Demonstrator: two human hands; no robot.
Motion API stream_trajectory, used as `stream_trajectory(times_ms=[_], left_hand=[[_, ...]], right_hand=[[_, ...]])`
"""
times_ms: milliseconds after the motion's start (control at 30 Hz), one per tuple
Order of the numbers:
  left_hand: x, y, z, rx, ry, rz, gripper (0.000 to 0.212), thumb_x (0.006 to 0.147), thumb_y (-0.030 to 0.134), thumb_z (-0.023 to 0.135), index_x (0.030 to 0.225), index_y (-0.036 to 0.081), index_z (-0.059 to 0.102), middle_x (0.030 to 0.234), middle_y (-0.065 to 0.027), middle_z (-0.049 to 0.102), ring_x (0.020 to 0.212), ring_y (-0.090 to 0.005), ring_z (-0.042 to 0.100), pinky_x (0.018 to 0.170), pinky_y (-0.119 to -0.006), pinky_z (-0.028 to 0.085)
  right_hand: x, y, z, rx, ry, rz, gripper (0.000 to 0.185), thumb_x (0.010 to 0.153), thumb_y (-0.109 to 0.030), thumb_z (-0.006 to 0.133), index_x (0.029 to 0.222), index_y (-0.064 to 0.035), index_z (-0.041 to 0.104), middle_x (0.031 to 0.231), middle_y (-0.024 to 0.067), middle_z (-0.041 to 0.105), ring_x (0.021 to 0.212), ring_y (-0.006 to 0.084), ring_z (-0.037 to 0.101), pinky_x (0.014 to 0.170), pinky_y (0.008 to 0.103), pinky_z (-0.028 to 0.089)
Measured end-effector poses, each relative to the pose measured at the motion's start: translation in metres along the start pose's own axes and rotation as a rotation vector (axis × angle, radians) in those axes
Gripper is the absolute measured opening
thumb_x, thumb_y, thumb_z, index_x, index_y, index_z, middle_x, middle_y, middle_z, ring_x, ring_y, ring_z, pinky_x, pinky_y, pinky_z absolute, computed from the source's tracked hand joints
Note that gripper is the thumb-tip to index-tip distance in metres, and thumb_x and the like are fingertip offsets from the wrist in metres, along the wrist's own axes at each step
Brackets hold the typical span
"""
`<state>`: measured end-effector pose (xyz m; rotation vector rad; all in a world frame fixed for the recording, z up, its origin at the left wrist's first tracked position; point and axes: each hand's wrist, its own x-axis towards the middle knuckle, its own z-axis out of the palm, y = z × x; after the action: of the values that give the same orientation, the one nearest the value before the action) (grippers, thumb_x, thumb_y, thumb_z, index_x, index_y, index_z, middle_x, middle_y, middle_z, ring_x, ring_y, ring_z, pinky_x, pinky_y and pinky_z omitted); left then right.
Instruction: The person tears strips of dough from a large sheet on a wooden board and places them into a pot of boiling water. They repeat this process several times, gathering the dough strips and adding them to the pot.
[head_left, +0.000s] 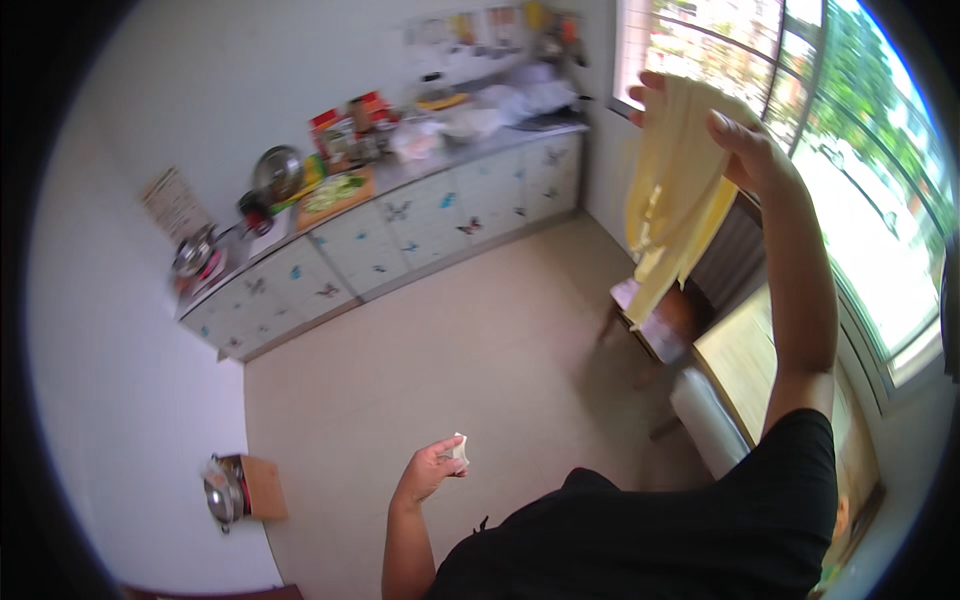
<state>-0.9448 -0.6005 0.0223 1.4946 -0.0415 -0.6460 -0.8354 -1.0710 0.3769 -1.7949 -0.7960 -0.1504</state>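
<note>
My right hand (739, 146) is raised high at the upper right, in front of the window. Pale yellow, floppy strips (679, 161), perhaps of dough or bean curd skin, drape over it, with the thumb lying across them. Their ragged ends dangle above a chair. Lower down, my left hand (427, 472) is held out over the floor. Between its thumb and fingers it pinches a small white piece (460, 451), whose material I cannot make out.
A long counter (390, 176) runs along the far wall. On it are a cutting board (358, 201) with chopped green vegetables (330, 192), a steel lid (277, 174) and a pan (195, 253). A chair (664, 322) and wooden table (739, 345) stand right, by the window (787, 112).
</note>
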Motion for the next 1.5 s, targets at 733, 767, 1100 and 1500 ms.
stream_trajectory(times_ms=[733, 767, 1100, 1500], left_hand=[[-0.06, 0.051, -0.548, -0.361, 0.991, -0.1, 0.052, 0.079, 0.005, 0.067, 0.125, -0.009, 0.048, 0.087, -0.0111, 0.063, 0.075, -0.0166, 0.063, 0.073, -0.03, 0.055], [-0.052, 0.051, -0.581, -0.385, 0.992, -0.065, 0.052, 0.079, 0.005, 0.067, 0.125, -0.009, 0.048, 0.087, -0.0109, 0.064, 0.075, -0.0166, 0.063, 0.073, -0.03, 0.055], [0.034, 0.2, -0.982, -0.042, 0.867, -0.004, 0.053, 0.079, 0.005, 0.065, 0.129, -0.001, 0.048, 0.081, -0.0077, 0.065, 0.072, -0.0128, 0.064, 0.069, -0.026, 0.051], [0.175, 0.439, -1.375, 0.238, 0.808, 0.312, 0.048, 0.084, 0.004, 0.06, 0.129, -0.004, 0.047, 0.085, -0.0082, 0.063, 0.074, -0.015, 0.062, 0.072, -0.028, 0.051]], right_hand=[[0.728, 0.226, 0.515, 0.356, -0.841, -0.312, 0.09, 0.076, -0.044, 0.071, 0.14, 0.003, 0.03, 0.145, 0.0168, 0.032, 0.128, 0.0279, 0.04, 0.105, 0.0414, 0.031], [0.76, 0.233, 0.538, 0.322, -0.836, -0.331, 0.092, 0.075, -0.048, 0.07, 0.141, 0.0027, 0.03, 0.145, 0.0176, 0.033, 0.128, 0.0287, 0.041, 0.104, 0.0422, 0.032], [1.115, 0.24, 0.742, 0.117, -0.72, -0.536, 0.07, 0.089, -0.04, 0.056, 0.141, -0.0008, 0.032, 0.142, 0.0161, 0.037, 0.129, 0.0274, 0.04, 0.107, 0.0428, 0.032], [1.49, 0.26, 0.99, 0.343, -0.8, -0.351, 0.039, 0.093, -0.03, 0.055, 0.115, 0.003, 0.054, 0.107, 0.0096, 0.061, 0.099, 0.0192, 0.058, 0.088, 0.0318, 0.046]])
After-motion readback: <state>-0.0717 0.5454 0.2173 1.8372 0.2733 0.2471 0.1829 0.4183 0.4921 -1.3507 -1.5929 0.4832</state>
